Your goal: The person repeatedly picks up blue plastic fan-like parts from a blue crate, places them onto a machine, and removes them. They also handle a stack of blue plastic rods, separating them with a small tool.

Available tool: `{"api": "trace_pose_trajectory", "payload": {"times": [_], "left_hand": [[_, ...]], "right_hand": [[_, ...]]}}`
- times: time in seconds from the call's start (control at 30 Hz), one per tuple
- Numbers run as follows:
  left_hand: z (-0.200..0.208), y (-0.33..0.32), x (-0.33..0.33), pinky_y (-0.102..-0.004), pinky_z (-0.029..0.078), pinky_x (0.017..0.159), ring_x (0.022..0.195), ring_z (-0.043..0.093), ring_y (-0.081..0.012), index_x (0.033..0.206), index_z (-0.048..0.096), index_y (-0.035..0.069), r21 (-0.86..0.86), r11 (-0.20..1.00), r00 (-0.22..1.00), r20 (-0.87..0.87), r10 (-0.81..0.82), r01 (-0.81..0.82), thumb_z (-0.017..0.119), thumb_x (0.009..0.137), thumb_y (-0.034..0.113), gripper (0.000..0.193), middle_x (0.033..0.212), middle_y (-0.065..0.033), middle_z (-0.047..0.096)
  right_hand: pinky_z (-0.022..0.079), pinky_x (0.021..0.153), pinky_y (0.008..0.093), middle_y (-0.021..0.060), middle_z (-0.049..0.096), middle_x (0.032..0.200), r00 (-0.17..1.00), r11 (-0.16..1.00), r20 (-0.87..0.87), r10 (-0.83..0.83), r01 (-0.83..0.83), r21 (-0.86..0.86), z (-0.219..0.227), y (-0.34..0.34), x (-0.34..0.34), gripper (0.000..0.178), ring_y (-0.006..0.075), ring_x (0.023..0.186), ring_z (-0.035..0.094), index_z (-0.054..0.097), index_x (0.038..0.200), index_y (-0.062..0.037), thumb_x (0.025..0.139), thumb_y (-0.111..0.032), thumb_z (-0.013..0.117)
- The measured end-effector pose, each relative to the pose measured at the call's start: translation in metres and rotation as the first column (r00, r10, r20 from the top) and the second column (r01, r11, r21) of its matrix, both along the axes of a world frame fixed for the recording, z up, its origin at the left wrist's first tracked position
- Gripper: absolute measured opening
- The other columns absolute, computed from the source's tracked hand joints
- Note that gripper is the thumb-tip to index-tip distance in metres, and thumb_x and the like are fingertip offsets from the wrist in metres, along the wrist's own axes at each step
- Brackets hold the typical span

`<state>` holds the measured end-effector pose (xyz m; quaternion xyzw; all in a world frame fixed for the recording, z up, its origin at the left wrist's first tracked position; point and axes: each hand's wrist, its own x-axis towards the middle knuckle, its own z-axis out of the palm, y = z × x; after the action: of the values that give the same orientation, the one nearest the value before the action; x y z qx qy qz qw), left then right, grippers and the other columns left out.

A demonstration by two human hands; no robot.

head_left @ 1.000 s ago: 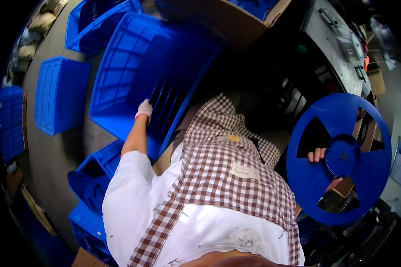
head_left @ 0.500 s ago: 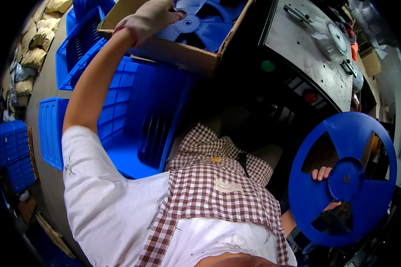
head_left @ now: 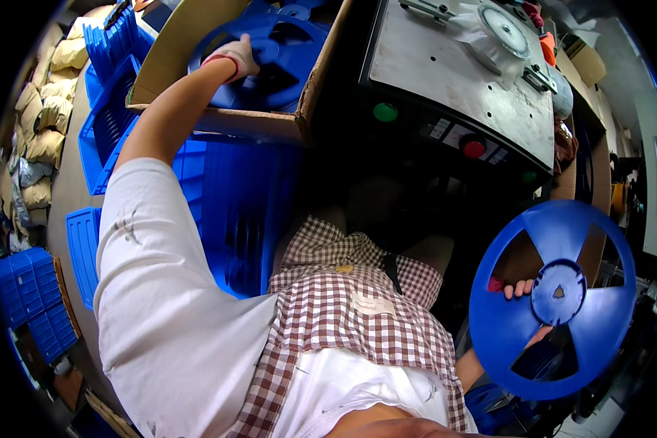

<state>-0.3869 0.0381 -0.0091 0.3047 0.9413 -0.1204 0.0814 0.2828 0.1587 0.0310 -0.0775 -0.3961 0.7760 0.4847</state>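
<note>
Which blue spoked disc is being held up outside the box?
The disc at picture right, in the right hand; other discs lie inside the cardboard box, by the gloved left hand.

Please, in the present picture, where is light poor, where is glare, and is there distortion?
Head view: deep shadow hides detail below the metal tabletop; head view: pale sheen on the blue reel in the right hand; head view: blue crates near the left rim look bowed.

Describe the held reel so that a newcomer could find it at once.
Start from the checked apron. To its right, the right hand holds a large, blue, three-spoked reel. Unlike the reels inside the carton, this one is outside it.
</note>
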Motion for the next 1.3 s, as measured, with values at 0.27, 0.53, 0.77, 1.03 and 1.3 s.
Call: {"api": "trace_pose_trajectory", "payload": {"times": [0.27, 0.53, 0.77, 1.03, 1.3], "left_hand": [[0.105, -0.055, 0.073, -0.0351, 0.051, 0.091, 0.109, 0.061, -0.0279, 0.148, 0.030, 0.013, 0.978, 0.205, 0.963, 0.100, -0.250, -0.049, 0.063, 0.088, 0.037, 0.072, 0.124, -0.0197, 0.058], [-0.002, -0.006, 0.250, -0.0328, 0.056, 0.088, 0.101, 0.062, -0.0164, 0.149, 0.028, 0.017, 0.596, -0.214, 0.325, 0.084, -0.942, -0.774, 0.064, 0.091, 0.024, 0.069, 0.117, -0.0097, 0.058], [0.004, 0.018, 0.347, -0.0318, 0.053, 0.091, 0.102, 0.061, -0.0163, 0.147, 0.026, 0.014, 0.595, -0.154, 0.374, 0.266, -0.888, -0.789, 0.060, 0.093, 0.027, 0.065, 0.116, -0.0069, 0.058], [0.040, 0.012, 0.367, -0.0319, 0.050, 0.092, 0.101, 0.063, -0.0206, 0.129, 0.049, 0.000, 0.497, -0.045, 0.295, 0.437, -0.850, -0.867, 0.052, 0.094, 0.011, 0.038, 0.106, -0.0121, 0.064], [0.002, 0.022, 0.356, -0.0210, 0.052, 0.080, 0.090, 0.062, -0.0094, 0.122, 0.057, 0.005, 0.934, -0.114, 0.679, 0.159, -0.717, -0.339, 0.058, 0.096, 0.019, 0.029, 0.101, -0.0037, 0.064]], "right_hand": [[0.047, 0.078, 0.0345, 0.0231, 0.046, 0.112, 0.985, 0.985, 0.021, 0.169, -0.170, 0.031, 0.001, 0.032, -0.045, 0.069, 0.0275, 0.096, 0.051, 0.033, 0.135, 0.0024, 0.091, -0.047, 0.051], [0.045, 0.070, 0.0271, 0.0066, 0.054, 0.094, 0.859, 0.918, 0.512, -0.010, -0.195, 0.346, 0.011, 0.035, -0.179, 0.054, 0.0156, 0.080, 0.055, 0.042, 0.143, -0.0108, 0.093, -0.030, 0.050], [0.038, 0.065, 0.0190, -0.0050, 0.050, 0.086, 0.849, 0.816, 0.512, -0.134, -0.199, 0.543, 0.001, 0.009, -0.224, 0.062, 0.0031, 0.072, 0.044, 0.043, 0.143, -0.0108, 0.093, -0.044, 0.057], [0.040, 0.066, 0.0230, -0.0008, 0.053, 0.086, 0.842, 0.815, 0.521, -0.138, -0.202, 0.543, -0.017, 0.022, -0.227, 0.067, 0.0059, 0.074, 0.048, 0.041, 0.144, -0.0100, 0.087, -0.041, 0.059], [0.042, 0.068, 0.0225, 0.0008, 0.055, 0.093, 0.864, 0.813, 0.488, -0.124, -0.194, 0.550, -0.026, 0.030, -0.225, 0.067, 0.0074, 0.077, 0.050, 0.042, 0.143, -0.0077, 0.088, -0.040, 0.059]]}}
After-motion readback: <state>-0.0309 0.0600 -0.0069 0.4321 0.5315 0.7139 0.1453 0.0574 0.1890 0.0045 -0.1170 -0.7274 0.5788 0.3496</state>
